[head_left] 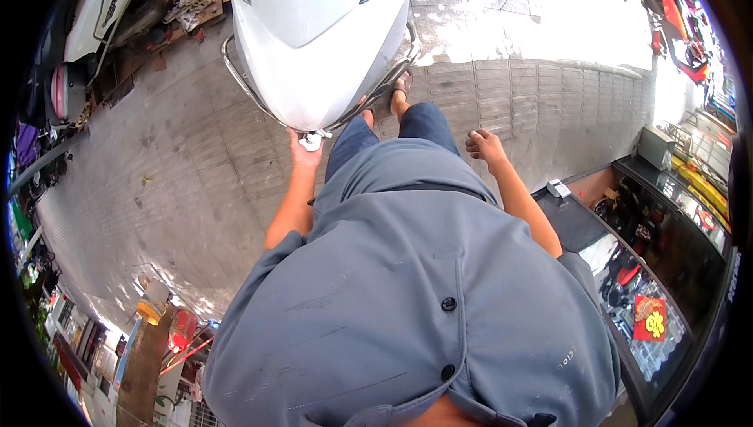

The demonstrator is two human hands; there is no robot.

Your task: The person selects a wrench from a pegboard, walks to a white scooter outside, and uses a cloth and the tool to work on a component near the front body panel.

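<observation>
A white scooter (314, 50) stands in front of me, its smooth body panel tapering toward me. A bent metal guard bar (249, 91) runs around its lower edge. At the near tip of the panel, my left hand (304, 154) is closed on a crumpled white cloth or tissue (315, 141), right beside the bar. Which of the two materials it is, I cannot tell. My right hand (488, 147) hangs in the air off to the right of my legs, touching nothing. Its fingers are loosely bent and slightly apart, with nothing visible in them.
Grey paving (172, 176) lies around my feet. Another white scooter (102, 11) and clutter line the far left. To the right stands a dark glass display case (651, 286) with a small light box-shaped device (558, 188) on its edge. A red container (182, 330) sits at the lower left.
</observation>
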